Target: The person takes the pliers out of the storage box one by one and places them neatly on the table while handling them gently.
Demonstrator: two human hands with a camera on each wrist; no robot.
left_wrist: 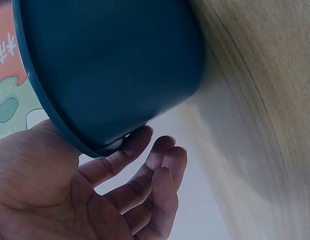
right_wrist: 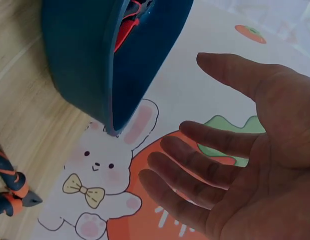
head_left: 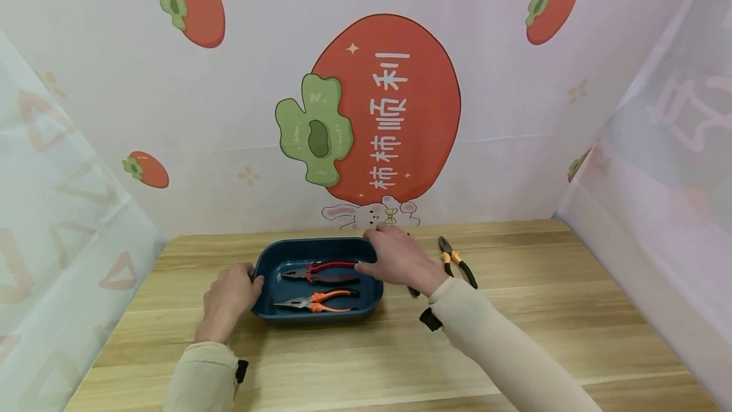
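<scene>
Blue bin (head_left: 317, 320) on the wood table (head_left: 320, 367), red-black pliers (head_left: 311, 273) and orange pliers (head_left: 316, 301) lying inside. My left hand (head_left: 229, 297) pinches its left-end rim. My right hand (head_left: 401, 258): fingers spread, just off the right end. Yellow-black pliers (head_left: 455, 257) farther right.

white fruit-print backdrop (head_left: 251, 100) — pale wood tabletop (head_left: 343, 367) below

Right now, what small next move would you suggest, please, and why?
Perhaps reach the right hand toward the rightmost pliers on the table: it looks empty, while the left hand steadies the blue bin containing red-handled pliers and orange-handled pliers.
</scene>
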